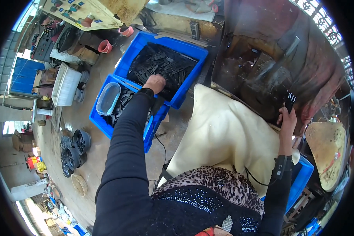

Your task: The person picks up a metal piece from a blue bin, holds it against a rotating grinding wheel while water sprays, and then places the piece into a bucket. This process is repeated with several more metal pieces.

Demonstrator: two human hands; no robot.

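The person's right hand (288, 118) is gripping a small bunch of dark flat strips (290, 101), their shiny ends pointing up, in front of a stained metal housing (259, 67). The left hand (155, 83) is resting with curled fingers over a heap of dark slotted parts (159, 62) inside the upper blue bin (171, 44); whether it is clasping any, one cannot tell. A clear plastic tub (107, 98) is sitting over similar parts in the lower blue bin (98, 125).

The loose bunch could be fanning apart and dropping strips if the right grip slackens. The tangled heap might be catching or scratching the bare left fingers, and the thin cable (161, 143) hanging near the left sleeve (131, 126) could be snagging on a bin edge.
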